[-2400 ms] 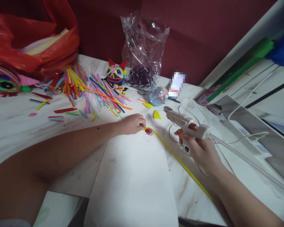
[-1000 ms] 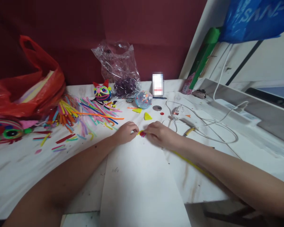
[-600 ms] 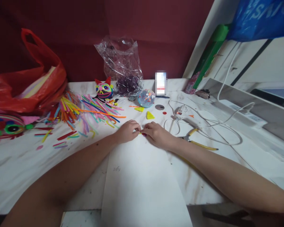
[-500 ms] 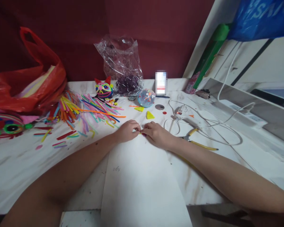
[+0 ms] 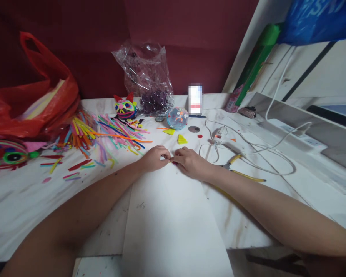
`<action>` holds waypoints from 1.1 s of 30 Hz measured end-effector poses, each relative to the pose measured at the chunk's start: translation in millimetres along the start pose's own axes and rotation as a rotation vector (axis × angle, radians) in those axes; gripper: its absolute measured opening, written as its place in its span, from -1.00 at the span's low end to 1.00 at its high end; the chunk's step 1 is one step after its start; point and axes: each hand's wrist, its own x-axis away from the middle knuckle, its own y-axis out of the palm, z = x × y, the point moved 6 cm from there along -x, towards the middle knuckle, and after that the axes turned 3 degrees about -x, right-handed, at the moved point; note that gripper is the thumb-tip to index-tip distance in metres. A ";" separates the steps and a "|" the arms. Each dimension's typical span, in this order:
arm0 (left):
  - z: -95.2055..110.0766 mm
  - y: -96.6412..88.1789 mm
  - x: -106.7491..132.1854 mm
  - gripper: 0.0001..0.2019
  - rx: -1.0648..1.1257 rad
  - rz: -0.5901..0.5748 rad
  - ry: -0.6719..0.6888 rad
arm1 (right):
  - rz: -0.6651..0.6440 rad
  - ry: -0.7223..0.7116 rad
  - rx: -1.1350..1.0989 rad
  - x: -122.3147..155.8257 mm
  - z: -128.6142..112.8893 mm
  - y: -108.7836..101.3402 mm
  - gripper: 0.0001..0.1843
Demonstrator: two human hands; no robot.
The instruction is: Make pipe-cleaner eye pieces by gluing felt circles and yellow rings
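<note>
My left hand (image 5: 155, 159) and my right hand (image 5: 188, 162) meet above the far end of a white paper sheet (image 5: 173, 223). Fingertips of both are pinched together on a small red and yellow piece (image 5: 173, 162), mostly hidden by the fingers; its exact kind cannot be made out. Just beyond the hands lie two yellow fuzzy triangles, the nearer one (image 5: 182, 139) and the farther one (image 5: 168, 131). A red disc (image 5: 200, 136) and a grey disc (image 5: 193, 129) are to their right. Behind them sits a clear ball-shaped container (image 5: 177, 118) with small coloured bits.
Colourful pipe cleaners (image 5: 109, 130) spread at the left beside a red plastic bag (image 5: 54, 100). Small and large decorated animal heads (image 5: 125, 108) stand there too. On the right are a white glue gun (image 5: 227, 138), yellow-handled pliers (image 5: 233, 169), looping cables and a power strip (image 5: 300, 136).
The view has shifted very slightly. Both hands stay in the same place, still pinching the small piece.
</note>
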 end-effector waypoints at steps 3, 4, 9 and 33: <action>-2.3 -3.0 1.0 -0.89 0.053 0.036 -0.054 | -0.002 0.013 0.003 -0.3 0.2 -0.1 -0.70; -4.2 -5.2 1.8 -0.87 0.065 0.066 -0.091 | -0.005 0.018 0.008 -0.4 0.2 -0.1 -0.70; -7.9 -9.5 7.2 -0.81 0.035 0.094 -0.179 | -0.019 0.027 0.022 -0.4 -1.4 -0.6 -0.69; 36.9 -7.4 21.1 -0.77 -0.393 0.071 0.490 | 0.002 -0.003 0.015 -1.2 -1.9 -0.9 -0.73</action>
